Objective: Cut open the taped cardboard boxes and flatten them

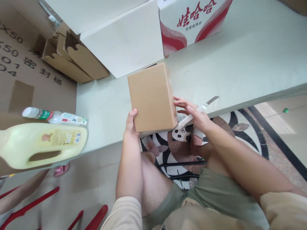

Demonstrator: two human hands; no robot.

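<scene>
Closest, sits with bare knees over a patterned floor and panda slippers [182, 134], beside another person's arm [24, 191] low on the left. Reaches with both forearms up to the near edge of the pale surface [240, 73]. Clamps the left hand [130, 123] on the near left corner of the brown cardboard box [152, 95], thumb on the top face. Closes the right hand [195, 115] around a white-handled cutter [184, 122], with spare fingertips against the right wall of the box. Points the grey end up and away to the right and sets the near end just beside the near right corner. Reads as the bracing step ahead of a cut, not a stroke under way; cannot tell whether a blade is out. Calls next for a firm left-hand hold, a turn of the cutter toward a seam, and fingertips clear of its line. Finds the box closed and lying flat, slightly over the lip. Passes a yellow jug [43, 143] and a clear bottle [55, 116] lying to the left. Ends farther back at folded brown cartons [72, 57], a white carton [124, 41] and a red-and-white printed carton [192, 22].
</scene>
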